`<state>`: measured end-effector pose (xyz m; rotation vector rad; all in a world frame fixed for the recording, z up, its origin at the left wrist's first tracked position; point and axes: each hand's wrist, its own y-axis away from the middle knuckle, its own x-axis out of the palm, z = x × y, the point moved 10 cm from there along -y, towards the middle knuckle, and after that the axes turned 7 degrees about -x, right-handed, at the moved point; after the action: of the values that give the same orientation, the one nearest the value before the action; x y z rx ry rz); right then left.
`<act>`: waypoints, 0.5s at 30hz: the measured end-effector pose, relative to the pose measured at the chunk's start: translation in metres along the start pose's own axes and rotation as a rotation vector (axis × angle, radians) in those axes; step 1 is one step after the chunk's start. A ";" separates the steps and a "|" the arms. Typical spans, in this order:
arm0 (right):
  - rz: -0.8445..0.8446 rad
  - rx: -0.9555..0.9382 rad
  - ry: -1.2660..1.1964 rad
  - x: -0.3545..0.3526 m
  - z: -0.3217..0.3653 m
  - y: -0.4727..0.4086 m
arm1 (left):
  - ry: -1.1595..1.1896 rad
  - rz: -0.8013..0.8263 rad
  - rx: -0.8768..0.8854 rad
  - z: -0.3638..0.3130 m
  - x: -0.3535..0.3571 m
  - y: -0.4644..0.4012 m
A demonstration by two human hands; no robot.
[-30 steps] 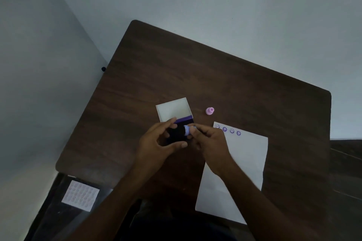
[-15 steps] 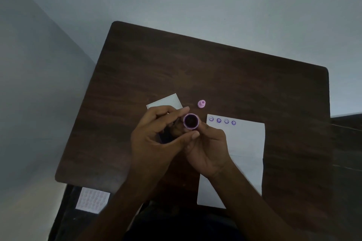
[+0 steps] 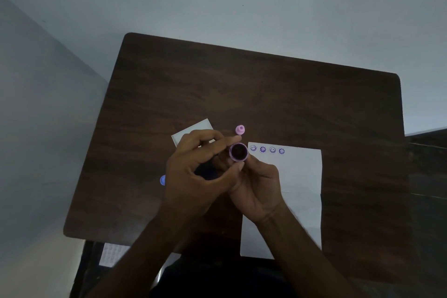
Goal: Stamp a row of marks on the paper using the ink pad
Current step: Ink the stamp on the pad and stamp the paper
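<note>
Fingers (image 3: pixel 238 138) of both hands pinch purple stamp (image 3: pixel 238 152), beside paper (image 3: pixel 300 176).

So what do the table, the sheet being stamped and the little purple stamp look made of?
Table: dark brown wood or wood-look laminate, matte, with streaky grain lines.
Paper sheet: thin white paper, matte, with a faint fold crease.
Purple stamp, pinched by both hands: probably moulded plastic, smooth and evenly coloured; its dark inked face is too dim to judge.

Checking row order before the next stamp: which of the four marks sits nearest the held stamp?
The leftmost mark, a plain smiley at the paper's top-left corner, beside the purple stamp.
</note>
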<state>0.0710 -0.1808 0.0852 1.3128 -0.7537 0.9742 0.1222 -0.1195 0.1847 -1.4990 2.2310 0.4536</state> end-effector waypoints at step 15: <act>0.020 -0.274 0.195 -0.062 0.106 0.026 | 0.033 0.270 0.019 -0.013 0.117 -0.024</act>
<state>0.0290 -0.2952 0.0553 0.9598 -0.7226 0.9619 0.1027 -0.2274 0.1357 -1.2078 2.4677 0.4893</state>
